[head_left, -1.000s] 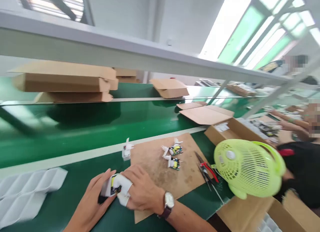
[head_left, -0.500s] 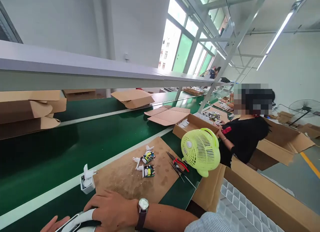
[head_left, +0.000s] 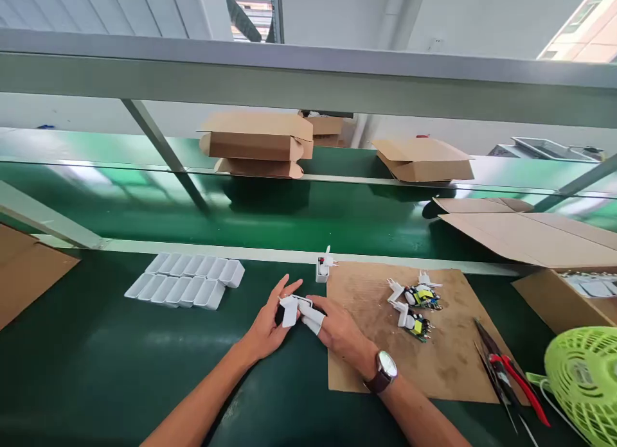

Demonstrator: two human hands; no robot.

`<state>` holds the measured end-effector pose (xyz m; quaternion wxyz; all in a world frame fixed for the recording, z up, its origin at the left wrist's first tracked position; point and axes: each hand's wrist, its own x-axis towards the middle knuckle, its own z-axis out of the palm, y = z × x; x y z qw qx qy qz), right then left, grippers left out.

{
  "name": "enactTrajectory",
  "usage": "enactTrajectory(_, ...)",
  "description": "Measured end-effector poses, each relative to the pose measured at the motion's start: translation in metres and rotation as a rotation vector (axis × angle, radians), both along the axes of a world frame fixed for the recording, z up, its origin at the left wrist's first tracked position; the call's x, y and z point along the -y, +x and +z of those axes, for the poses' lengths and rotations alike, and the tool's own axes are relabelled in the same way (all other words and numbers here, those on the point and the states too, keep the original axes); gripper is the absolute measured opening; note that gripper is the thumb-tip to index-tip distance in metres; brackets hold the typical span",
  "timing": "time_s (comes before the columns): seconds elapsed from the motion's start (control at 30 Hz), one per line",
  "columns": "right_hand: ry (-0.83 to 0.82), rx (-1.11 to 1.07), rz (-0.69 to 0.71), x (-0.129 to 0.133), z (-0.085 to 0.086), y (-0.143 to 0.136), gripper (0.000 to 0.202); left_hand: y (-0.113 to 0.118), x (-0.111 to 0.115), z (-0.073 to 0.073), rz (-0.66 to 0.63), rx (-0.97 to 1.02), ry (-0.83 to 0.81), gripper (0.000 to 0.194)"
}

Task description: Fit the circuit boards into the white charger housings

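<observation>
In the middle of the head view my left hand is closed around white plastic pieces with a dark part among them. From the other side my right hand, with a watch on its wrist, grips a white plastic piece at the same spot. The hands nearly meet, and the fingers partly cover what is held. Just beyond them stands a small white case with a white plug piece in it. Circuit boards with white plug parts lie on a brown cardboard sheet to the right.
Rows of white plastic cases lie on the green table at left. Red-handled pliers, tweezers and a green fan are at right. Cardboard boxes stand behind, below a metal beam.
The view has swung left and down, so the co-worker is out of sight and the white case rows appear. Both hands now show fully, close together around the white pieces.
</observation>
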<state>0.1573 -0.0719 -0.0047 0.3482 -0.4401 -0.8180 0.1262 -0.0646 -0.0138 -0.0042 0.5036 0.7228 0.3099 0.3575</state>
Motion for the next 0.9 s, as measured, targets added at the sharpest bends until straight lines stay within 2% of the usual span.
enactTrajectory(0.07,0.018,-0.055,-0.017,0.002,-0.002,0.001,0.067,-0.002,0.003,0.000,0.024,-0.006,0.026,0.078)
enactTrajectory(0.2,0.084,-0.035,-0.066,0.004,-0.002,-0.003,0.048,-0.003,0.006,0.000,0.074,0.003,0.145,0.094)
enactTrajectory(0.33,0.041,-0.045,-0.077,0.004,0.000,-0.009,0.032,0.000,0.006,-0.001,0.119,0.014,0.219,0.093)
enactTrajectory(0.6,0.010,-0.026,-0.095,0.006,0.010,-0.008,0.033,-0.002,0.005,0.004,0.122,0.051,0.375,0.102)
enactTrajectory(0.67,-0.025,-0.014,-0.083,0.006,0.009,-0.008,0.033,0.000,0.006,0.008,0.114,0.021,0.409,0.092)
enactTrajectory(0.8,-0.048,0.005,-0.105,0.006,0.009,-0.010,0.033,0.001,0.006,0.014,0.080,-0.017,0.484,0.059)
enactTrajectory(0.9,-0.023,0.036,-0.101,0.005,0.012,-0.013,0.034,-0.002,0.005,0.015,0.068,-0.001,0.453,0.051)
